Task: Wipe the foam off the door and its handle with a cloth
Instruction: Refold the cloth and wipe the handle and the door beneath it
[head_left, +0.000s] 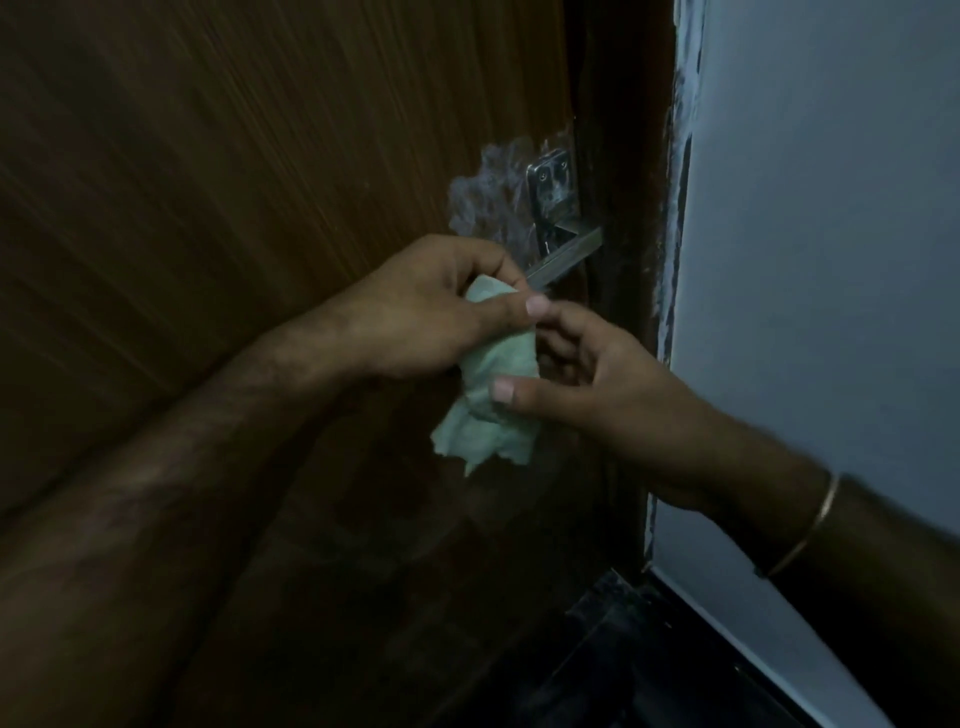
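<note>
A dark brown wooden door (234, 156) fills the left of the view. White foam (488, 202) smears the wood beside a metal backplate, which carries foam too. The steel lever handle (566, 257) slants down to the left from the plate. Just below the handle, a pale green cloth (493, 395) hangs bunched between both hands. My left hand (415, 312) grips its upper part, thumb across the front. My right hand (608, 384) pinches its right side with thumb and fingers.
A dark door frame (631, 208) runs down right of the handle, with whitish smears along its edge. A pale grey wall (831, 234) lies beyond it. Dark floor (623, 665) shows at the bottom. A thin bangle (810, 525) circles my right wrist.
</note>
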